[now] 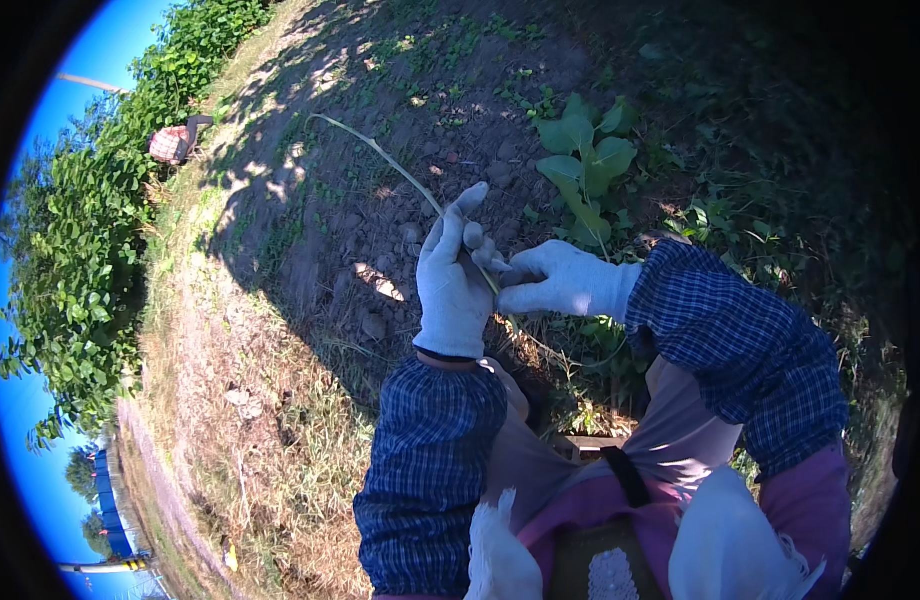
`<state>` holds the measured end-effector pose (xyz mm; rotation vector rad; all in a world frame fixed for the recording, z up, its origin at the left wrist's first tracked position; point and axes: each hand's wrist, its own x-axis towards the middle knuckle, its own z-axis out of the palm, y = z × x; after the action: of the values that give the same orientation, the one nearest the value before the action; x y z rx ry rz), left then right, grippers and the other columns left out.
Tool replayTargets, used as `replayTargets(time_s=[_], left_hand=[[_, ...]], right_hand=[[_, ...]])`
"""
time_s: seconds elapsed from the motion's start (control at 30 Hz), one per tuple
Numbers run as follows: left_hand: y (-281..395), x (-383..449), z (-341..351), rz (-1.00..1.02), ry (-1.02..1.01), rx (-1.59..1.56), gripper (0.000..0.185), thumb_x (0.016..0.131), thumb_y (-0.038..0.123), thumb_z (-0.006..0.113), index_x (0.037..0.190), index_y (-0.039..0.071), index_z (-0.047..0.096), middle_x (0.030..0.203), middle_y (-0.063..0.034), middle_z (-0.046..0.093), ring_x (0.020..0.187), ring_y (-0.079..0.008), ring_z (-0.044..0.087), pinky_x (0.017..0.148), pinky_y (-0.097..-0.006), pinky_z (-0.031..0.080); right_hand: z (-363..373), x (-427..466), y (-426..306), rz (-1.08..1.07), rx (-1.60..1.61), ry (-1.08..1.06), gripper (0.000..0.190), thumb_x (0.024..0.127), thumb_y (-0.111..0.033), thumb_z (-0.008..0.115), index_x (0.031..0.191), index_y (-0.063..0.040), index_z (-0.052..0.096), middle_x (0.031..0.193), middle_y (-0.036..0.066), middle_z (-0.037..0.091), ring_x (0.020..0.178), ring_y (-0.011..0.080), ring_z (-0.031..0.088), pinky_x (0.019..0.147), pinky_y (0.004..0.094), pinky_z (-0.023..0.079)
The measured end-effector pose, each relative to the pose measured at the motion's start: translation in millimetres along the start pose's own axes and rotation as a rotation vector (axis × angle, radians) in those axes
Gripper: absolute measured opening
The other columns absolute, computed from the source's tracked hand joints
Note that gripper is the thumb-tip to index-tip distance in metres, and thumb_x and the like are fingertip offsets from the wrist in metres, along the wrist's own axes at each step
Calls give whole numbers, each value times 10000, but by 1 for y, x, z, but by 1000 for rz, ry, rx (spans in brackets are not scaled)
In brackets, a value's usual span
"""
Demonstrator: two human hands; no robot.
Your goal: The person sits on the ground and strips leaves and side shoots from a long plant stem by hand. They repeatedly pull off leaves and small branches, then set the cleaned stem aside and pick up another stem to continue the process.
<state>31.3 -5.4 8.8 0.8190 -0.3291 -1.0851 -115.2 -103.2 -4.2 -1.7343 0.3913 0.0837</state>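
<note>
Both my hands wear white knit gloves and meet at a long, thin, pale green plant stem (398, 166). My left hand (456, 277) is closed around its lower part, with some fingers raised. The stem rises from there and curves over the soil to the upper left. Beside it, my right hand (553, 281) pinches near the stem's lower end, its fingertips close to the left palm. What lies inside the right fingers is partly hidden. A plant with broad green leaves (583, 154) stands just beyond my right hand.
Shaded, cloddy soil (340, 202) with low weeds lies ahead. Dry grass (295, 450) covers the ground at the left, near a dirt path (156, 465). A leafy hedge (92, 247) runs along the far left, where another person (171, 144) is bent over. Weeds grow at the right.
</note>
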Motion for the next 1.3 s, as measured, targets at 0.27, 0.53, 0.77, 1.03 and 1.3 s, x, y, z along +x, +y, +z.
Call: replayTargets(time_s=[0.27, 0.53, 0.77, 1.03, 1.3], left_hand=[[2, -1, 2, -39, 50, 100, 335, 1109, 224, 481, 1259, -34, 633, 751, 8, 621, 632, -106, 599, 599, -267, 553], [0, -5, 9, -49, 76, 217, 318, 1102, 213, 484, 1222, -33, 646, 780, -29, 659, 637, -150, 661, 608, -290, 587], [3, -3, 5, -176, -44, 243, 365, 1107, 236, 476, 1294, -47, 611, 824, -12, 616, 520, -66, 489, 427, -202, 366], [2, -4, -10, -201, -23, 173, 381, 1114, 253, 454, 1295, -52, 595, 723, 47, 503, 464, -48, 347, 416, -213, 286], [2, -8, -8, -227, 32, 293, 351, 1115, 214, 443, 1258, -45, 633, 687, 76, 414, 491, -32, 330, 427, -205, 277]], right_hand=[[-9, -4, 9, -94, 138, 26, 345, 959, -304, 671, 1084, 15, 712, 829, 86, 704, 742, 167, 668, 695, 330, 537], [-27, -24, -19, -83, 447, 144, 222, 960, -232, 622, 946, -15, 668, 819, 58, 714, 703, 127, 701, 600, 220, 511], [-39, -34, -18, -108, 551, 223, 216, 985, -210, 590, 940, -12, 662, 845, 83, 708, 678, 133, 675, 614, 249, 510], [-49, -26, -5, -247, 831, 380, 184, 982, -180, 583, 920, -18, 645, 725, 22, 599, 579, 115, 536, 688, 358, 584], [-101, -34, 15, -424, 1036, 550, 204, 1054, -183, 523, 935, -55, 628, 697, -35, 533, 595, 106, 516, 852, 424, 577]])
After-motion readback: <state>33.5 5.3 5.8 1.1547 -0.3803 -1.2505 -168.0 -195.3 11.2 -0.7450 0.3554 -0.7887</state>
